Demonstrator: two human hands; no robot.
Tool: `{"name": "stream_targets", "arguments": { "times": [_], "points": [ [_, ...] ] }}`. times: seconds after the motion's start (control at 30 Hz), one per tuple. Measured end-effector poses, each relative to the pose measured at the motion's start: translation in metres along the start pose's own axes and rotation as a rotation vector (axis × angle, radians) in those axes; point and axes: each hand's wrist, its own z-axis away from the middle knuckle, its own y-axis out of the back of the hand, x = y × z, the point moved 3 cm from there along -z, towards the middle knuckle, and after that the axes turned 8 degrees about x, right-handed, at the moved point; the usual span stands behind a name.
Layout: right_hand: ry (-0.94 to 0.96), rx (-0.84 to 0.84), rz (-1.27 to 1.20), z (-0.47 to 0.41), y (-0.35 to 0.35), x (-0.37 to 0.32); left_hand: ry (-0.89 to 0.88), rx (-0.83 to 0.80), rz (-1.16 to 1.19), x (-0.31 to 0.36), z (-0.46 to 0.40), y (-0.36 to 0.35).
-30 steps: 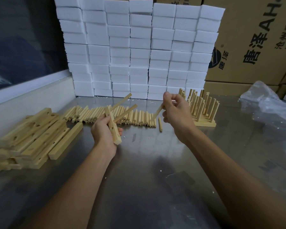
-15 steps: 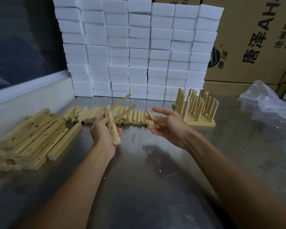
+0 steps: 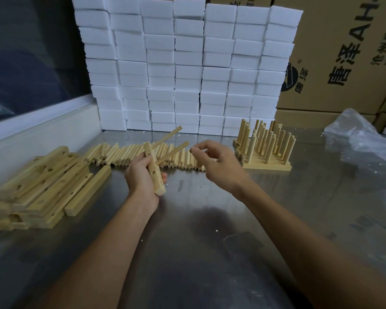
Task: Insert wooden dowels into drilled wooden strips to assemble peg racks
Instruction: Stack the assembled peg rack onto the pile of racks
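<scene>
My left hand (image 3: 140, 177) grips a drilled wooden strip (image 3: 153, 175), held nearly upright over the steel table. Two dowels (image 3: 172, 152) stick out of its upper holes and point up and to the right; the lower holes are bare. My right hand (image 3: 218, 166) hovers palm down over the right end of the row of loose dowels (image 3: 120, 156), its fingers loosely curled and apart, with no dowel showing in them. A pile of drilled strips (image 3: 44, 186) lies at the left.
Finished peg racks (image 3: 265, 150) stand stacked at the back right of the table (image 3: 209, 219). A wall of white foam blocks (image 3: 187, 63) closes the back, with cardboard boxes (image 3: 343, 52) behind it. A crumpled plastic bag (image 3: 361, 137) lies at the far right.
My right hand held a dowel up a second ago, then opened palm up with it lying on the fingers. Now it has turned palm down over the row. The left hand has stayed put.
</scene>
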Motion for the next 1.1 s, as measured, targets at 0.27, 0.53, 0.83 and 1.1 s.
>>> {"name": "stream_targets", "arguments": {
  "times": [0.27, 0.53, 0.83, 1.1],
  "points": [
    [0.186, -0.1, 0.258, 0.006, -0.014, -0.01, 0.1, -0.114, 0.009, 0.004, 0.01, -0.008],
    [0.333, -0.183, 0.31, 0.017, -0.025, -0.021, 0.243, -0.188, 0.069, 0.008, 0.021, -0.011],
    [0.48, -0.156, 0.444, 0.027, -0.031, -0.032, 0.28, -0.227, 0.052, 0.008, 0.019, -0.01],
    [0.593, -0.13, 0.677, 0.034, -0.036, -0.04, 0.233, -0.191, -0.013, 0.005, 0.017, -0.01]
  ]
}}
